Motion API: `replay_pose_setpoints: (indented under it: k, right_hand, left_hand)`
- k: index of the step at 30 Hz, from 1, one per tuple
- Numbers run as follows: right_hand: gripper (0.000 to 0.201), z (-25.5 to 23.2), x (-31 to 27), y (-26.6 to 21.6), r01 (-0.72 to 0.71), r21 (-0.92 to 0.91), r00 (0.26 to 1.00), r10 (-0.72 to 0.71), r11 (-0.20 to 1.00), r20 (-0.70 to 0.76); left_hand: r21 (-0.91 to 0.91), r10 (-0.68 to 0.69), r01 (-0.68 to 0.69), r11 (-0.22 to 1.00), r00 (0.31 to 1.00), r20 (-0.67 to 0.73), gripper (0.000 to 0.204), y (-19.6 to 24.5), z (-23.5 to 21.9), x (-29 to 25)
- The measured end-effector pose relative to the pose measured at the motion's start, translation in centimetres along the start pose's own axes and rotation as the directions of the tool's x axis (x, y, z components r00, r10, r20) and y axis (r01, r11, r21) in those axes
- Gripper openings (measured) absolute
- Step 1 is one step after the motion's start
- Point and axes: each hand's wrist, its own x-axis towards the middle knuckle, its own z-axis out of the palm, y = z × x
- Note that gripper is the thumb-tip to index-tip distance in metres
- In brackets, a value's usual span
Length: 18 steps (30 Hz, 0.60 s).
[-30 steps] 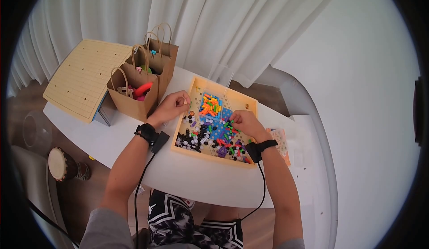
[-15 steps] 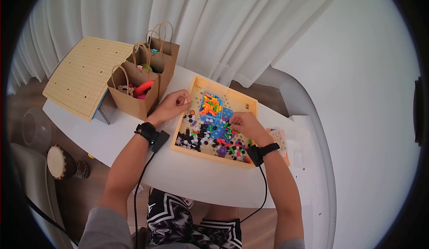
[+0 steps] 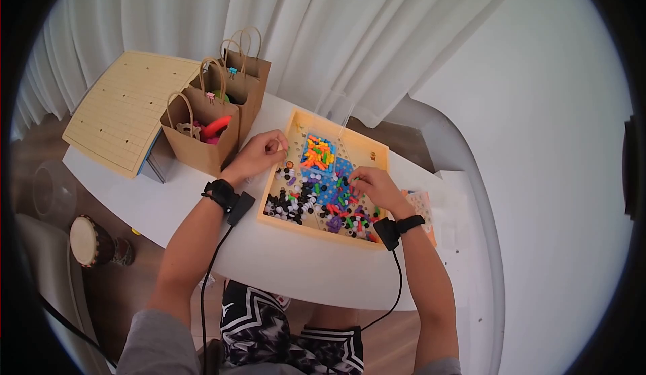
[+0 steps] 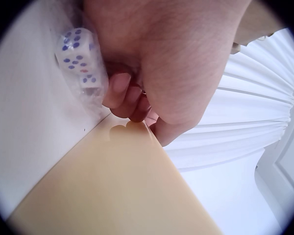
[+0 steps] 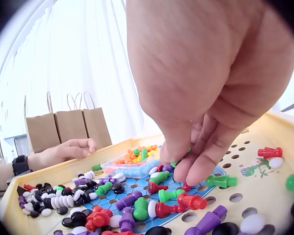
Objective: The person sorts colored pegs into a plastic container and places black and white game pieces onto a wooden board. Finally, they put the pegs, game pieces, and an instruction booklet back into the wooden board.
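Observation:
A shallow wooden tray (image 3: 316, 235) on the white table holds loose pegs and round pieces over a blue-patterned board. My left hand (image 3: 256, 155) is at its left rim; in the left wrist view the curled fingers (image 4: 130, 103) and thumb meet at the top edge of the wall (image 4: 112, 176). Over the middle of the tray, my right hand (image 3: 375, 188) points down and pinches a green peg (image 5: 182, 157), mostly hidden by the fingertips. Red pegs (image 5: 192, 200), green pegs (image 5: 221, 181) and purple pegs lie below it. A clear box (image 3: 318, 154) holds orange, yellow and green pegs.
Brown paper bags (image 3: 202, 149) and a propped wooden grid board (image 3: 134, 109) stand at the table's left. Dice (image 4: 77, 54) in clear plastic lie outside the tray's left wall. A printed sheet (image 3: 421, 213) is at the right, and a drum (image 3: 85, 242) is on the floor.
My right hand has shifted slightly to the right over the tray. The left hand stays at the rim, and the head view has tilted a little.

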Motion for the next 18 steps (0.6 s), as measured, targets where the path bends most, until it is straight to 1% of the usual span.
replay_pose_setpoints:
  k: [1,2,4,5,7,8,10,11,13,14,16,17,18]
  right_hand:
    - [0.013,-0.2,0.0,0.3,0.002,0.043,1.000,-0.002,0.999,0.005]
    - [0.013,-0.3,-0.2,0.2,0.002,0.042,1.000,-0.002,0.999,0.005]
    - [0.011,-0.5,-0.3,0.1,-0.062,0.098,0.998,0.063,0.993,-0.012]
    - [0.011,-0.5,-0.3,-0.5,-0.059,0.096,0.998,0.060,0.994,-0.010]
    - [0.010,-0.8,-0.5,-1.6,-0.085,0.002,0.996,0.085,0.996,-0.009]
    - [0.010,-0.8,-0.3,-2.3,-0.087,0.004,0.996,0.087,0.996,-0.008]
    - [0.013,-0.7,1.3,-3.9,-0.033,-0.053,0.999,0.032,0.998,-0.028]
    - [0.013,-0.6,2.2,-4.2,-0.037,-0.046,0.999,0.036,0.998,-0.030]
    - [0.022,-0.1,4.0,-5.0,0.144,-0.133,0.983,-0.157,0.981,-0.098]
    - [0.022,0.4,4.5,-5.5,0.145,-0.129,0.983,-0.158,0.981,-0.096]
    - [0.026,1.3,5.0,-6.7,0.210,-0.308,0.943,-0.275,0.928,-0.187]
    - [0.026,1.5,4.9,-6.7,0.211,-0.306,0.944,-0.275,0.928,-0.182]
    - [0.025,1.7,4.7,-6.6,0.216,-0.366,0.937,-0.297,0.905,-0.182]
  left_hand:
    - [-0.012,-0.003,0.003,1.000,1.000,0.006,0.012,0.0,0.0,0.0]
    - [-0.013,-0.003,0.003,1.000,1.000,0.005,0.012,0.0,0.0,0.0]
    - [-0.034,-0.005,0.005,0.999,1.000,0.003,0.012,-0.1,0.0,0.0]
    - [-0.033,-0.005,0.005,0.999,1.000,0.000,0.012,-0.1,-0.1,0.0]
    - [-0.017,-0.020,0.020,1.000,1.000,0.004,0.012,0.0,-0.1,0.0]
    - [-0.017,-0.023,0.023,1.000,1.000,0.005,0.012,0.1,0.0,-0.1]
    - [0.013,0.000,0.000,1.000,1.000,0.008,0.012,0.4,-0.1,-0.1]
    - [0.015,-0.005,0.004,1.000,1.000,0.015,0.012,0.4,0.0,-0.1]
    - [0.005,-0.020,0.020,1.000,1.000,0.024,0.011,0.4,-0.1,-0.2]
    - [0.008,-0.024,0.024,1.000,0.999,0.023,0.011,0.5,-0.2,-0.2]
    - [-0.012,-0.016,0.016,1.000,1.000,0.011,0.011,0.6,-0.1,-0.2]
    - [-0.013,-0.020,0.021,1.000,1.000,0.007,0.011,0.6,-0.1,-0.2]
    - [-0.018,-0.019,0.019,1.000,1.000,0.011,0.011,0.6,-0.1,-0.2]
